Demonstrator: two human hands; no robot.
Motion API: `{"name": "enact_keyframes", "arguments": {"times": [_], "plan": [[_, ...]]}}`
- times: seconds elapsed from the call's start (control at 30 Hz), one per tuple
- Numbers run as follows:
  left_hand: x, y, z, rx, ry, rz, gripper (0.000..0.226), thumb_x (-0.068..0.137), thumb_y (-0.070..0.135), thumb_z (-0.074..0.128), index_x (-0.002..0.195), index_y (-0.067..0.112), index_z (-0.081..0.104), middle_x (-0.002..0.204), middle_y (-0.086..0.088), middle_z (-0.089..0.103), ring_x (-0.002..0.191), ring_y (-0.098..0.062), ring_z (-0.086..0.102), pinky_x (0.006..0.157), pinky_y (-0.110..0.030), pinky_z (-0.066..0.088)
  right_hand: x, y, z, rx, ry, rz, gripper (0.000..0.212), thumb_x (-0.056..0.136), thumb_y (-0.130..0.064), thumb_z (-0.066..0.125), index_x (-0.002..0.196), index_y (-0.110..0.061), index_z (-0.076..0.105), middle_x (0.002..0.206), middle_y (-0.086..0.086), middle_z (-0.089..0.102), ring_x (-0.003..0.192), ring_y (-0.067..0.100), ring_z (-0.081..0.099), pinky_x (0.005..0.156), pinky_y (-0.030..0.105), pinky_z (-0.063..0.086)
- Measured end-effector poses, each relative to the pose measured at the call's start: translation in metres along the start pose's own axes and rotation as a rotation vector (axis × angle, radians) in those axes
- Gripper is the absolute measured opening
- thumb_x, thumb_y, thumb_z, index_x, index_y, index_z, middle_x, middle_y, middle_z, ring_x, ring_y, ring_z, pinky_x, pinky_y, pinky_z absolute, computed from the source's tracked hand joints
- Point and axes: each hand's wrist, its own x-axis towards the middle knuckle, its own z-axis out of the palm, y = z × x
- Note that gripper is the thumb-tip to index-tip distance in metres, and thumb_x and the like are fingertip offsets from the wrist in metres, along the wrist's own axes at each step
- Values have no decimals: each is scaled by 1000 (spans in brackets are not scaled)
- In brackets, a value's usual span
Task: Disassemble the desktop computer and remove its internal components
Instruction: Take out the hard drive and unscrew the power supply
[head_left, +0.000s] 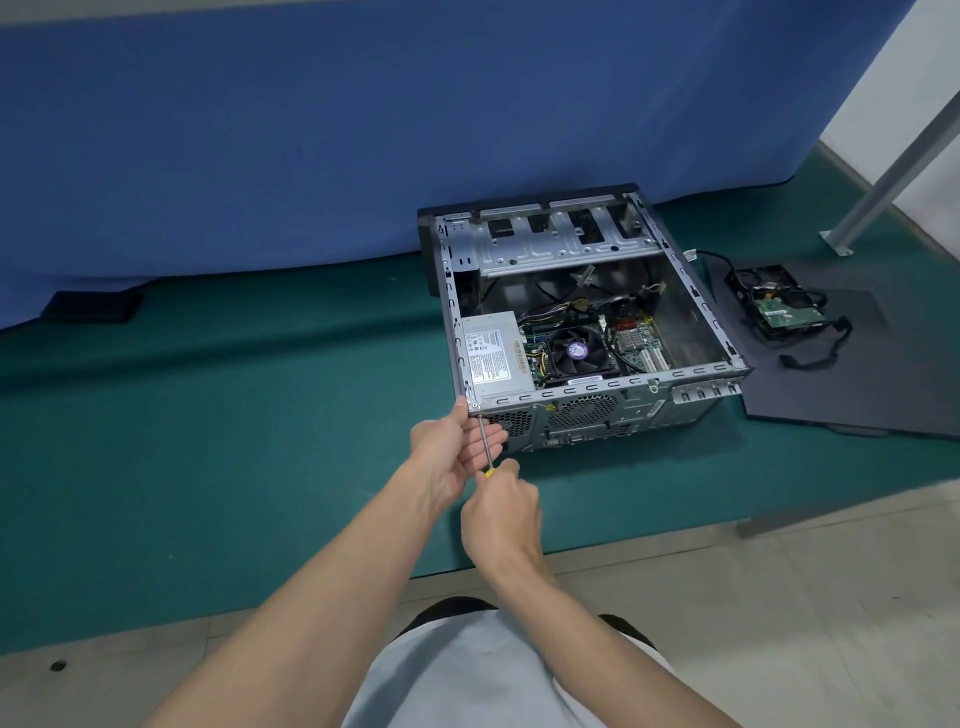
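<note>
Open grey steel computer case (597, 387): probably heavy, rigid (lift by frame rails). Right hand (501, 514) grips yellow-handled screwdriver (485, 441); left hand (449, 447), fingers extended, steadies shaft.

- We have a single view, from a wide-angle camera worn on the person's head.
- We look forward and steeply down, over the near edge of the green tabletop (208, 441) toward the blue backdrop (311, 130) at its far edge.
- The open computer case (587, 312) lies right of centre, at arm's length; the left hand (457, 441) and right hand (501, 512) reach its near left corner.
- The wide lens bows the tabletop's edges towards the frame's sides.
</note>
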Motion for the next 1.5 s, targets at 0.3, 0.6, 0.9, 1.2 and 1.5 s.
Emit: {"name": "enact_keyframes", "arguments": {"times": [0.3,0.6,0.9,1.2,1.5], "plan": [[4,-7,5,75,67,87,14,86,-14,59,100,-12,61,83,-22,69,62,-21,69,61,-27,60,10,29,-24,981,-496,316,26,98,-28,50,97,-2,55,72,10,57,54,17,50,47,26,41],[5,-6,1,72,51,89,8,87,-13,59,83,-6,60,78,-20,69,64,-21,70,63,-27,60,-1,28,-3,1122,-554,333,26,103,-26,38,80,-15,39,52,-4,25,38,7,18,34,17,15],[4,-8,3,47,39,85,5,88,-13,57,88,-8,59,79,-21,70,66,-23,72,63,-29,60,-9,13,-4,203,-204,25,23,102,-25,36,89,-8,45,86,11,54,69,24,51,59,32,34],[4,-10,3,43,21,117,5,90,-13,55,89,-9,58,84,-24,69,68,-23,72,57,-26,58,2,31,-34,651,-591,172,16,101,-11,40,94,-2,52,79,16,65,51,16,57,44,25,43],[1,-10,8,72,84,159,12,84,-18,58,93,-9,58,89,-25,67,70,-24,70,59,-25,59,-2,27,-30,349,-350,24,15,94,-20,56,90,-6,53,84,15,66,58,17,67,54,30,55]]}}
